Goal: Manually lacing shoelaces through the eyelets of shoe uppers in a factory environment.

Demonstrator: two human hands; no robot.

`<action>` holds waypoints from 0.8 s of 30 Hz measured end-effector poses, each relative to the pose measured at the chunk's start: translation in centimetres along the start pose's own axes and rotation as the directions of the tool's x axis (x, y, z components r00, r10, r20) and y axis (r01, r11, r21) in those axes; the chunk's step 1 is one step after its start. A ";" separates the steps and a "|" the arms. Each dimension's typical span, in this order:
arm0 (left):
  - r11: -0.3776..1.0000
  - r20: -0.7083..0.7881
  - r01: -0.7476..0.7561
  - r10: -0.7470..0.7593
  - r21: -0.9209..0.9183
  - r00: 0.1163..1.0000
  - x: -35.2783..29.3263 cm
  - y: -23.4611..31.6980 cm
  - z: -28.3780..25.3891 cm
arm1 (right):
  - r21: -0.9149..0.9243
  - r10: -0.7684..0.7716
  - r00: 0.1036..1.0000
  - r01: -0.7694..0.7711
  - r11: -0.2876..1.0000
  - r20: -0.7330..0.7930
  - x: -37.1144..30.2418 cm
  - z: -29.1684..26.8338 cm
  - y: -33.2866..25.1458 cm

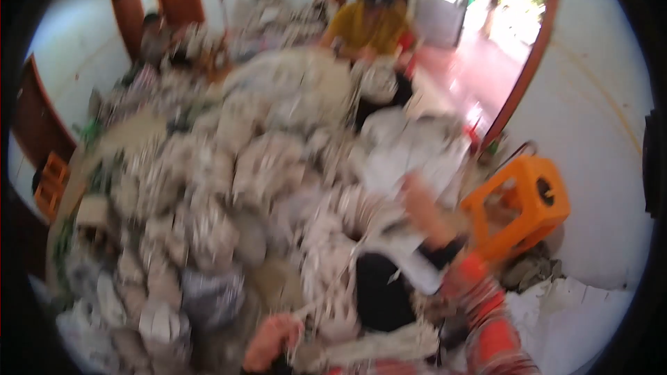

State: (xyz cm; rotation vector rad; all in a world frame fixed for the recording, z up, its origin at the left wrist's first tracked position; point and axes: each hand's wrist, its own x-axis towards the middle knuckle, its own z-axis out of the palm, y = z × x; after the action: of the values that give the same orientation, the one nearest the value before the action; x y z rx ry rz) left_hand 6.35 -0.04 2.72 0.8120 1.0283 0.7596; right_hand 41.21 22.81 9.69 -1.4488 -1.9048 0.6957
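Note:
My left hand [273, 342] is low in the view, its fingers curled beside a pale rolled cloth [368, 347] near my lap. What it grips is too blurred to make out. My right hand [422, 210] reaches forward over a white plastic sheet or sack [410, 160], smeared by motion, so its fingers do not show clearly. Between my arms lie a dark cloth [382, 292] and a white strip [413, 267]. A heap of off-white cloth pieces [330, 257] runs along the left side of the dark cloth.
Bundles of pale cloth [271, 167] cover much of the floor ahead. At right stands an orange plastic stool [517, 208] beside white sacking [570, 319]. A grey plastic bag [212, 295] lies at left. Across the heap sits a person in yellow [368, 28], near an open doorway [479, 62].

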 end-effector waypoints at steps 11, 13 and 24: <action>0.657 -0.591 -0.695 0.446 -0.293 0.672 -2.0 2.2 -1.6 | 0.945 0.202 0.939 -0.306 0.115 0.280 -4.4 6.4 -0.6; 0.861 -0.635 -0.509 0.379 -0.026 0.674 -3.2 1.0 -2.7 | 0.980 0.241 0.956 -0.187 0.069 0.165 -4.9 3.9 4.0; 0.985 -0.038 -0.119 0.124 0.128 0.991 6.7 1.0 2.8 | -0.185 0.126 0.350 -0.729 0.659 -0.928 -19.0 -32.2 29.6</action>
State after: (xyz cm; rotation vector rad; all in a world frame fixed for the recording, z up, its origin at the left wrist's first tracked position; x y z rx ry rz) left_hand 11.00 5.51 1.53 0.9763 1.0834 0.8267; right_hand 87.70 12.96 5.82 -2.1934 -0.8259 -0.5205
